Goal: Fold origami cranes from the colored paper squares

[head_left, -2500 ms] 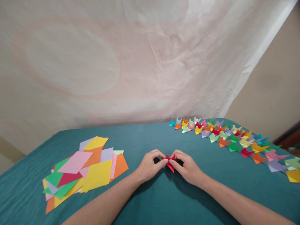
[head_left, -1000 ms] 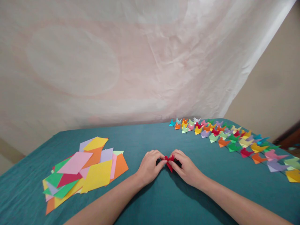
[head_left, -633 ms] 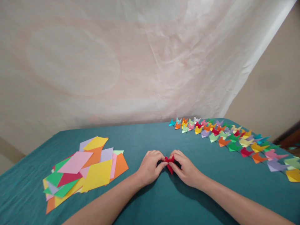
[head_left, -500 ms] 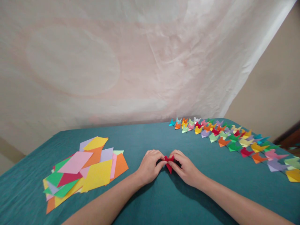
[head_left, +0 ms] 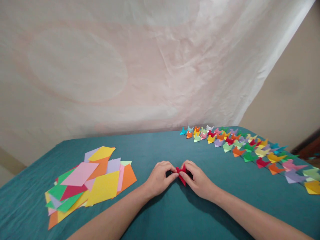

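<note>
A small folded piece of red paper (head_left: 183, 178) is held between my two hands over the middle of the table, its lower point aimed toward me. My left hand (head_left: 161, 178) pinches its left edge between thumb and fingers. On the other side, my right hand (head_left: 196, 176) grips the right part, thumb in front and fingers behind. Two short tips of the paper stick up between the hands. The fingers hide some of its folds.
A loose pile of coloured paper sheets (head_left: 105, 186) lies on the left. Several rows of folded paper birds (head_left: 238, 152) run along the right side to the far edge. A green cloth (head_left: 150, 143) covers the table; a pale curtain (head_left: 140, 66) hangs behind it.
The red paper has tilted slightly, its lower point swinging to the right and its right tip showing more. Both hands stay in nearly the same place, still pinching it.
</note>
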Motion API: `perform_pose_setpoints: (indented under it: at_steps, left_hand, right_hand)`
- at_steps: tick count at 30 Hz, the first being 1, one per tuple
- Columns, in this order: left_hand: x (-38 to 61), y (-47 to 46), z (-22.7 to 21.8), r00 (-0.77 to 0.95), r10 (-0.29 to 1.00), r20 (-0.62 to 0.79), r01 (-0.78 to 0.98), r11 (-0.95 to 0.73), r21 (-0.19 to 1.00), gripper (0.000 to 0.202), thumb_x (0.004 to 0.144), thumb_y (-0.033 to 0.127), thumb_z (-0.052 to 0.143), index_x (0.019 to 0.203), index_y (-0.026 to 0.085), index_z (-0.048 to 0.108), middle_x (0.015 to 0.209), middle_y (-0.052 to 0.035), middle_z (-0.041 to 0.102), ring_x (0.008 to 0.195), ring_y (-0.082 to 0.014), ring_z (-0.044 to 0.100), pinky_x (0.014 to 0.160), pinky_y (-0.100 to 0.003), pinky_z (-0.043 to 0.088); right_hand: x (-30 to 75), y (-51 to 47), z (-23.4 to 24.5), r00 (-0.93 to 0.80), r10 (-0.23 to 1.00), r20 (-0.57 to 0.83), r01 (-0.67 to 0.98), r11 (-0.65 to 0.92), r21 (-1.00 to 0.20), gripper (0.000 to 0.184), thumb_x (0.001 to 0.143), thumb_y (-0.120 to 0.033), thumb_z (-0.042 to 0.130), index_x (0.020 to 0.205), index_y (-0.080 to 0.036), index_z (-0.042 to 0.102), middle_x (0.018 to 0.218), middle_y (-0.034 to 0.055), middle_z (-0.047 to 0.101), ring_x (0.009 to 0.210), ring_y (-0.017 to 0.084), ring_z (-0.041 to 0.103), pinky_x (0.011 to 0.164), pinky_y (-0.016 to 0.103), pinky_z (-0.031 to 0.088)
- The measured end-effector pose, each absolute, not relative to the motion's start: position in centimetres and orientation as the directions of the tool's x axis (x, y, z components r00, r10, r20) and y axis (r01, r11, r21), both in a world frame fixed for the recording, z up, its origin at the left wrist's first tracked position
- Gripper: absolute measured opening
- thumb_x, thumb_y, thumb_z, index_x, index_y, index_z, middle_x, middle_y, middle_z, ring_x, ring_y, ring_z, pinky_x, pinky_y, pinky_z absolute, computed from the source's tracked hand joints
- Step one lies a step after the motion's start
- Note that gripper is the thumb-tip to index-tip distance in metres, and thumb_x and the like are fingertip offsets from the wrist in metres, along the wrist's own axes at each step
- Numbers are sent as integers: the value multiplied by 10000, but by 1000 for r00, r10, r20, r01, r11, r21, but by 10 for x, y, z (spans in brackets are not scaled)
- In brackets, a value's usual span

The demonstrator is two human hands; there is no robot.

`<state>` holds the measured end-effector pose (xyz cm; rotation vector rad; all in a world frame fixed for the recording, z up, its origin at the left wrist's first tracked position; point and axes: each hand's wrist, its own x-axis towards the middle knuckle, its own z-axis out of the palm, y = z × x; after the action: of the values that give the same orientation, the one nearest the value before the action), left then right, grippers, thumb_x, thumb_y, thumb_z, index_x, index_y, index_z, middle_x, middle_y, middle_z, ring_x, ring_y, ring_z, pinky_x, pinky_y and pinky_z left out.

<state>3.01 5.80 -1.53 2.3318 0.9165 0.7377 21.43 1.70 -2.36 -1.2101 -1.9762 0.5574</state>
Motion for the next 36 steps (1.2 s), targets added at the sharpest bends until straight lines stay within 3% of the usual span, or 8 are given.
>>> perform_pose_setpoints:
  at_steps: [12,36]
  left_hand:
    - [30,59,-15,497,797,343,389,-558,733,76,818,232,577,769,180,601,804,-6,609,817,-151,551,774,-265,395]
    - [29,58,-11,562,757,334,366,-589,720,127,876,264,495,801,173,544,838,-22,570,834,-159,510,785,-280,390]
  right_hand:
    - [214,18,-20,-252,898,361,556,440,-706,188,864,-191,478,678,-192,506,763,23,516,743,162,478,687,284,391]
    - [214,18,-22,-250,899,360,533,438,-724,138,855,-183,491,719,-189,514,768,23,530,746,160,489,683,282,398]
